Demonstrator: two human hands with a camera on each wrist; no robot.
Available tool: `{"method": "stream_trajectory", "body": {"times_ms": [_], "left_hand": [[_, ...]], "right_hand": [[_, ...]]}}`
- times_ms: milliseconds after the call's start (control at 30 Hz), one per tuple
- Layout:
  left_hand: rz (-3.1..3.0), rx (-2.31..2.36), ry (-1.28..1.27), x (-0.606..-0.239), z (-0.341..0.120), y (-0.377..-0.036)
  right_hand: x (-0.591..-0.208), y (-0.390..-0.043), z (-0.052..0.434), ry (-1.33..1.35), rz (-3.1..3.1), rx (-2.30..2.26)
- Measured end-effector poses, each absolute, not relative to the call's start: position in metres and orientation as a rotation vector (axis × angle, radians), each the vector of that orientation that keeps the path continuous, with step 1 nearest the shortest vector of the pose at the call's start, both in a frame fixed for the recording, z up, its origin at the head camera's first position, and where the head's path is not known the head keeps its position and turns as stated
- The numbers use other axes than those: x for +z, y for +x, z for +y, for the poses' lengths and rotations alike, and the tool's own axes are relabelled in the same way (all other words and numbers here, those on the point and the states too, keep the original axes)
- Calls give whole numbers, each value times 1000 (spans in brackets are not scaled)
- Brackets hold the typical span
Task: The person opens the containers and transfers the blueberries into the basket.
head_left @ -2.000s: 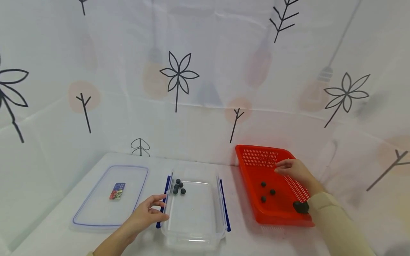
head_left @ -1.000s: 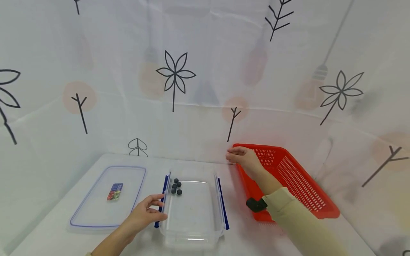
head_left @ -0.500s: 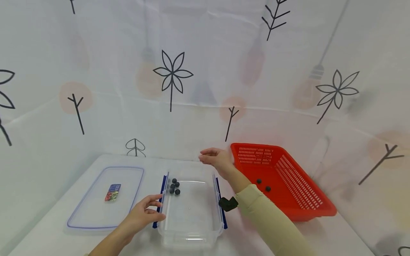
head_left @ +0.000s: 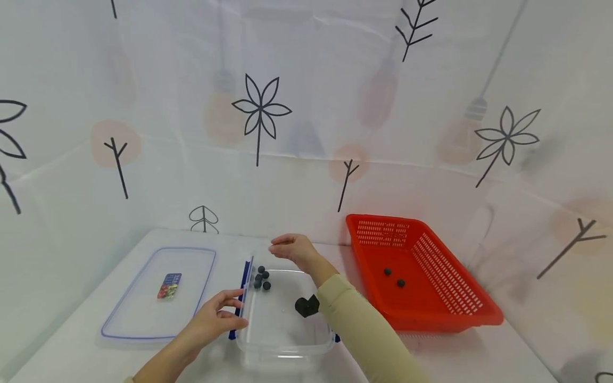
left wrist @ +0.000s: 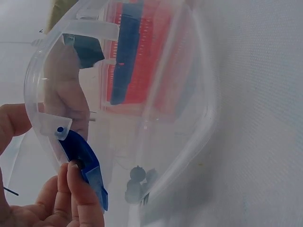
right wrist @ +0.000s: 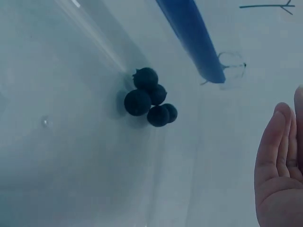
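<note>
A clear plastic container (head_left: pixel 287 348) sits mid-table with several dark blueberries (head_left: pixel 261 277) bunched in its far left corner, also seen close up as a blueberry cluster (right wrist: pixel 149 97). My left hand (head_left: pixel 217 316) rests against the container's left side, its fingers (left wrist: pixel 71 189) touching the blue latch (left wrist: pixel 85 158). My right hand (head_left: pixel 287 247) hovers over the container's far end just right of the berries, fingertips drawn together. The berry it pinches is hidden, and only its fingers (right wrist: pixel 277 165) show in the right wrist view. Two blueberries (head_left: pixel 394 277) lie in the red basket (head_left: pixel 445 303).
The container's lid (head_left: pixel 139 314) lies flat to the left with a small coloured label (head_left: pixel 168 285) on it. A white patterned cloth backs the table on all far sides. A second blue latch (right wrist: pixel 191 38) runs along the container's rim.
My right hand left the red basket, which went from three berries to two, and travelled left to the container's far end. My left hand stayed on the latch.
</note>
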State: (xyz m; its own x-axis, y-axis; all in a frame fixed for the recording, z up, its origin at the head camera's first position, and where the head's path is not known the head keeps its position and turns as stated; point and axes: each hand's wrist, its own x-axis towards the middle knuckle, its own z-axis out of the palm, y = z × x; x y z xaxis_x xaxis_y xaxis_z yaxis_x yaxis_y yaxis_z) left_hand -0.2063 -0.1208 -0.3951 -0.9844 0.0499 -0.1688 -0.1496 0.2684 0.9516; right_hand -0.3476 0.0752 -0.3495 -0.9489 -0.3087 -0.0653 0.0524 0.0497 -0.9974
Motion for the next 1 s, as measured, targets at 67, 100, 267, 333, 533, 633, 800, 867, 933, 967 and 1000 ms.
{"method": "stream_trajectory", "body": {"times_ms": [67, 100, 267, 333, 533, 633, 800, 867, 933, 967, 1000], "left_hand": [[2366, 1800, -104, -395, -122, -206], [2367, 1797, -109, -395, -122, -206], [2366, 1806, -104, -394, -124, -205], [2363, 1814, -81, -393, -125, -205], [2340, 1827, -18, -393, -125, -206], [2341, 1830, -23, -393, -124, -205], [2338, 1825, -40, -393, -124, -204], [2335, 1825, -31, -393, -124, -204], [2330, 1830, -22, -393, -124, -204], [2328, 1832, -21, -393, -124, -204], [2324, 1837, -18, -393, -124, -204]], "right_hand": [[-355, -351, 70, -251, 2095, -1943], [-358, -352, 68, -243, 2109, -1916], [-369, -354, 56, -250, 2214, -1743], [-373, -353, 51, -238, 2263, -1698], [-389, -355, 48, -127, 2410, -1606], [-395, -356, 54, -133, 2475, -1553], [-401, -357, 58, -187, 2474, -1489], [-403, -358, 58, -204, 2485, -1457], [-404, -358, 57, -216, 2504, -1424], [-405, -359, 57, -226, 2518, -1399], [-405, -360, 57, -231, 2530, -1372]]}}
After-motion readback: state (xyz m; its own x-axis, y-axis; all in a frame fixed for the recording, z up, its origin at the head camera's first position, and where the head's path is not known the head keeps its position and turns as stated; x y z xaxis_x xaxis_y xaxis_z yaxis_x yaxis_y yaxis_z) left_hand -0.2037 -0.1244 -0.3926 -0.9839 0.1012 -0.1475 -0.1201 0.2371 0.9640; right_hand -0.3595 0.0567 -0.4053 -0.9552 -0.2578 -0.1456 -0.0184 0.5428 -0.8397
